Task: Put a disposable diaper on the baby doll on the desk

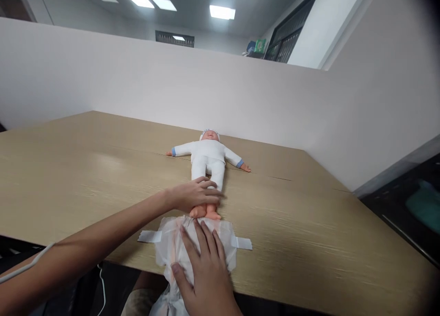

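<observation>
Pale wood-grain laminate covers the table. On it a doll in a white suit is laid on its back, with the head pointing to 12 o'clock and the bare feet to 6 o'clock. Its arms are spread out to 9 and 3 o'clock, so the body lies flat and steady. Behind the head, the table is closed off by a white partition wall.

The left hand is stretched in from 8 o'clock and is closed over the lower legs of the doll, just above the feet. The fingers are curled across both legs together. By this grip the two legs appear to be kept as one, so that the doll can be controlled with a single hand.

At 6 o'clock from the feet, touching them or nearly so, an opened diaper is spread at the near edge of the table, and its lower part hangs over that edge. Its two tabs are stretched out to 9 and 3 o'clock. The right hand is laid flat on the diaper, with the fingers extended and slightly apart, and nothing is gripped. It seems the diaper is pressed down so that it cannot slide off the edge. A white cable is seen at 7 o'clock, below the table.
</observation>
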The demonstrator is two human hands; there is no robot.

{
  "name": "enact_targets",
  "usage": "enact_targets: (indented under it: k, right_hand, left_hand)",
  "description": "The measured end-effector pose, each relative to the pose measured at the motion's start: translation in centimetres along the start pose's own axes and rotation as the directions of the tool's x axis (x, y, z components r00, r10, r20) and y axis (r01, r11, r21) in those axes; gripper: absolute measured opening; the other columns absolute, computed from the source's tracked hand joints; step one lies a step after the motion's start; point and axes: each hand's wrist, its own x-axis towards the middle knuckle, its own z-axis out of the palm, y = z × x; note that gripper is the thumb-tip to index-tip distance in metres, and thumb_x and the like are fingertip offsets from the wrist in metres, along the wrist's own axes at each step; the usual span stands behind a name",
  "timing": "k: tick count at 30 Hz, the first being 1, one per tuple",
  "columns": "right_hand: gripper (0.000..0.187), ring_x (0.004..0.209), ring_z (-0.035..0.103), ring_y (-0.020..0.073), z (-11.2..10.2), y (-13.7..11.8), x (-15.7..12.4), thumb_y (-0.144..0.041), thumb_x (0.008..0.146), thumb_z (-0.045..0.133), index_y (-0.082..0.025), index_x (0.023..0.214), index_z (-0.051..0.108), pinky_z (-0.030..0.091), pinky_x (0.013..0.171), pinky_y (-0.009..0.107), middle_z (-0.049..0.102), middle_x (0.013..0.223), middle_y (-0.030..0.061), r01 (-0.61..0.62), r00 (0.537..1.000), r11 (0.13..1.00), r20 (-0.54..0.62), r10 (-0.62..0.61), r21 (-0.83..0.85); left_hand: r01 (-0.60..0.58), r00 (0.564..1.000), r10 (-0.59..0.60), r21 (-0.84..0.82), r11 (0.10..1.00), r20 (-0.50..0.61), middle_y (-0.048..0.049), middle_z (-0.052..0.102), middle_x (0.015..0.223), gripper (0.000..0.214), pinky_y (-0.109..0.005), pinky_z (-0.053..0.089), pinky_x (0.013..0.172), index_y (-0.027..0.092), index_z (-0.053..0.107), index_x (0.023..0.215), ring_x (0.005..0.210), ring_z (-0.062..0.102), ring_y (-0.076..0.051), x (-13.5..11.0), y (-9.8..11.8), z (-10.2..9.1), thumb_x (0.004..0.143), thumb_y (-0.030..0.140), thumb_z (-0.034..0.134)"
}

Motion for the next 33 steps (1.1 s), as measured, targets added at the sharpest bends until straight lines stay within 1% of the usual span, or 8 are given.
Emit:
enact_targets:
  k: [3,6,10,13,17,24,28,33]
  right_hand:
    - [0.077,0.167,0.033,0.0381,-0.5,0.2,0.7,-0.050,0.103,0.068,-0.046,0.172,0.035,0.032,0.135,0.069,0.027,0.182,-0.0032,-0.020,0.999,1.000,0.028,0.020,0.014]
    - [0.075,0.167,0.033,0.0386,-1.2,0.8,2.0,-0.049,0.104,0.068,-0.045,0.172,0.037,0.033,0.134,0.069,0.027,0.182,-0.0013,-0.029,0.996,1.000,0.083,0.028,0.011]
    - [0.066,0.169,0.028,0.0367,-2.1,2.0,4.5,-0.050,0.110,0.059,-0.040,0.172,0.038,0.033,0.133,0.068,0.026,0.183,0.0013,-0.012,0.989,1.000,0.145,0.011,0.006]
    - [0.063,0.171,0.024,0.0330,-2.5,3.0,7.0,-0.051,0.113,0.053,-0.037,0.172,0.038,0.026,0.137,0.065,0.027,0.183,0.0026,-0.016,0.989,1.000,0.145,0.017,-0.009]
    - [0.063,0.171,0.023,0.0317,-2.3,4.3,11.1,-0.053,0.113,0.051,-0.031,0.171,0.041,0.020,0.138,0.064,0.030,0.183,0.0075,-0.044,0.988,0.997,0.145,0.053,-0.064]
    - [0.066,0.170,0.025,0.0359,-0.4,8.0,18.4,-0.055,0.114,0.048,-0.021,0.171,0.042,0.017,0.137,0.065,0.037,0.180,0.0155,-0.008,0.997,0.986,0.073,0.020,-0.165]
    - [0.064,0.169,0.022,0.0409,-0.2,10.1,22.8,-0.048,0.113,0.054,-0.014,0.167,0.047,0.016,0.136,0.062,0.031,0.181,0.0184,-0.008,1.000,0.990,0.018,0.011,-0.137]
    - [0.061,0.161,0.037,0.0426,-0.6,11.8,27.5,-0.049,0.109,0.057,-0.015,0.160,0.053,0.025,0.131,0.058,0.053,0.168,0.0177,-0.042,0.998,0.998,-0.054,0.039,-0.052]
  left_hand:
    - [-0.009,0.998,0.004,-0.077,0.997,-0.065,-0.0093,0.073,0.143,0.037,-0.047,0.043,0.110,0.024,0.070,0.130,0.125,0.060,-0.033,0.7,-0.4,-0.3,0.094,0.020,0.068]
    - [0.022,0.996,-0.041,-0.229,0.973,-0.080,-0.0087,0.075,0.138,0.042,-0.048,0.045,0.107,0.024,0.069,0.131,0.123,0.058,-0.033,1.3,-0.9,-1.7,0.090,0.016,0.068]
    - [0.065,0.985,-0.136,-0.513,0.856,-0.103,-0.0044,0.073,0.140,0.045,-0.044,0.046,0.110,0.028,0.067,0.136,0.131,0.055,-0.031,2.0,-2.4,-5.2,0.094,0.014,0.062]
    - [0.094,0.968,-0.215,-0.611,0.786,-0.127,-0.0058,0.073,0.136,0.037,-0.043,0.048,0.108,0.027,0.068,0.136,0.131,0.056,-0.029,2.6,-3.9,-7.8,0.099,0.027,0.067]
    - [0.078,0.944,-0.268,-0.661,0.747,-0.192,-0.0067,0.073,0.125,0.046,-0.041,0.050,0.104,0.024,0.069,0.136,0.120,0.062,-0.027,2.8,-5.8,-10.0,0.095,0.043,0.079]
    - [0.072,0.914,-0.327,-0.697,0.713,-0.241,-0.0082,0.072,0.136,0.046,-0.037,0.052,0.104,0.022,0.070,0.137,0.122,0.065,-0.025,1.8,-7.5,-11.0,0.095,0.037,0.081]
    - [0.066,0.902,-0.346,-0.711,0.700,-0.257,-0.0075,0.073,0.136,0.046,-0.036,0.053,0.103,0.022,0.070,0.139,0.122,0.066,-0.023,1.6,-7.9,-11.1,0.095,0.033,0.081]
    - [0.078,0.900,-0.364,-0.735,0.673,-0.238,-0.0074,0.072,0.140,0.047,-0.037,0.055,0.105,0.027,0.071,0.138,0.123,0.067,-0.024,1.3,-8.1,-11.2,0.094,0.035,0.084]
